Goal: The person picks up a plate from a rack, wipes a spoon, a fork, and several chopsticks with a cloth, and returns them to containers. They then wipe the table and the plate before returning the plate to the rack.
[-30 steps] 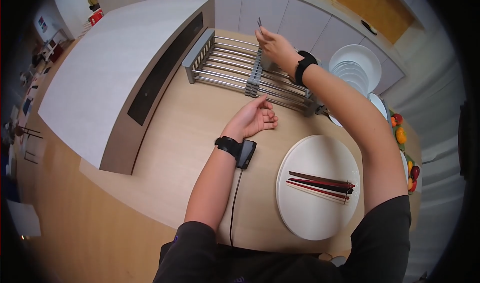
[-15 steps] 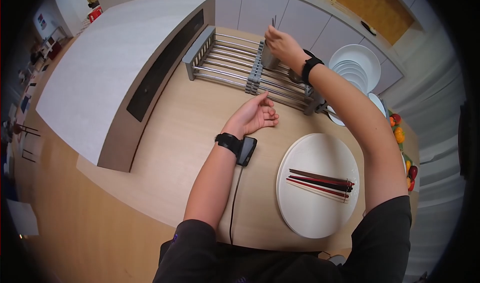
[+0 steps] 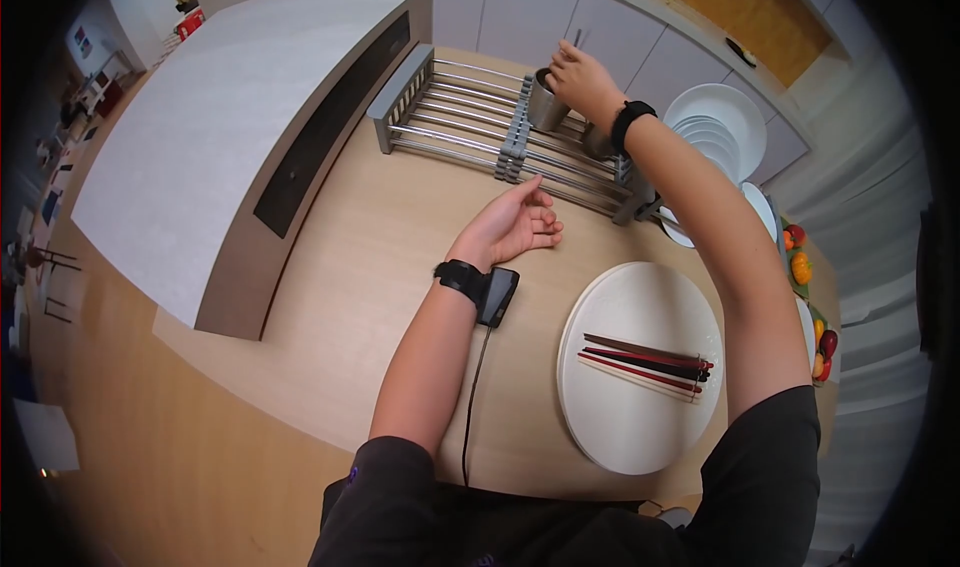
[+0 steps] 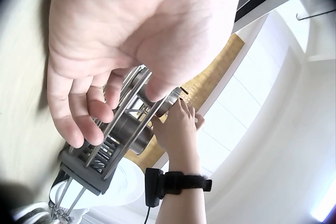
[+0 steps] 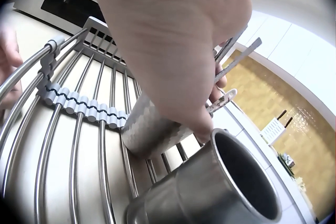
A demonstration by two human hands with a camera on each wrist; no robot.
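Note:
My right hand (image 3: 592, 87) pinches thin grey metal utensils (image 5: 240, 60) that stick up past its fingers, over a metal cup (image 3: 546, 109). The hammered-looking wall of this cup shows below the palm in the right wrist view, and a patterned handle (image 5: 224, 99) slants out beside the fingers. The utensils' lower ends are hidden by the hand. A second, smooth metal cup (image 5: 181, 192) stands right next to it. Both are on a steel-bar rack (image 3: 395, 97). My left hand (image 3: 508, 229) lies palm up by the rack's near side, fingers loosely bent, holding nothing.
Large white plates (image 3: 620, 427) at the right carry several chopsticks (image 3: 645, 359) in dark, red and pale colours. Beyond my right arm are stacked white dishes (image 3: 705, 147) and colourful vegetables (image 3: 800, 269). A big white-topped box (image 3: 250, 87) borders the table at left. A cable hangs from my left wristband.
My right hand has moved to the right and lower along the rack, bringing the utensils down over the cup, which now shows more. My left hand has hardly moved.

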